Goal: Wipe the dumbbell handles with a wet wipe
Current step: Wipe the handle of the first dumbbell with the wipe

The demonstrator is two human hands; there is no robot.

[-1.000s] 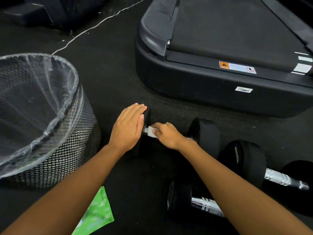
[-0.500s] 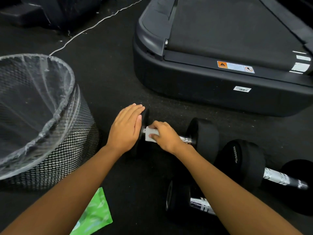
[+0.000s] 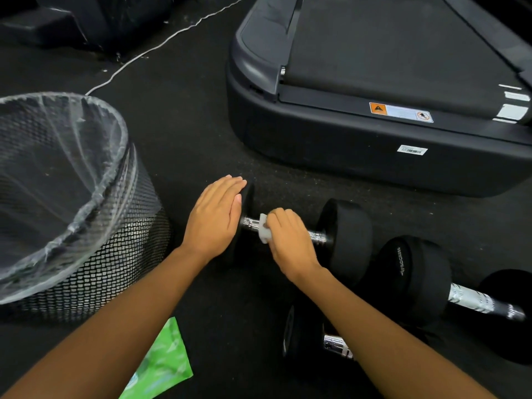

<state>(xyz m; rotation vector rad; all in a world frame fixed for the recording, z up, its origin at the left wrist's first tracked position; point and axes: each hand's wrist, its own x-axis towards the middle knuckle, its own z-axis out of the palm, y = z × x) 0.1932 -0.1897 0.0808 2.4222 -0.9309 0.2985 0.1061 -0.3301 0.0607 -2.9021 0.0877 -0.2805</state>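
Chrome dumbbell handle runs left-right in front of the treadmill. Right hand pinches a white wet wipe around the handle's mid-left. Left hand, fingers flat and together, braces the left weight head. Handle underside hidden; nearer dumbbell partly covered.

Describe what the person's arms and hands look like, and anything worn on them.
Both forearms are bare from the bottom edge of the frame to the wrist: no sleeve shows. The left hand and right hand wear no glove, and no ring, watch or bracelet is visible on either. Fingernails are short and unpainted where they show. No markings or tattoos can be seen.
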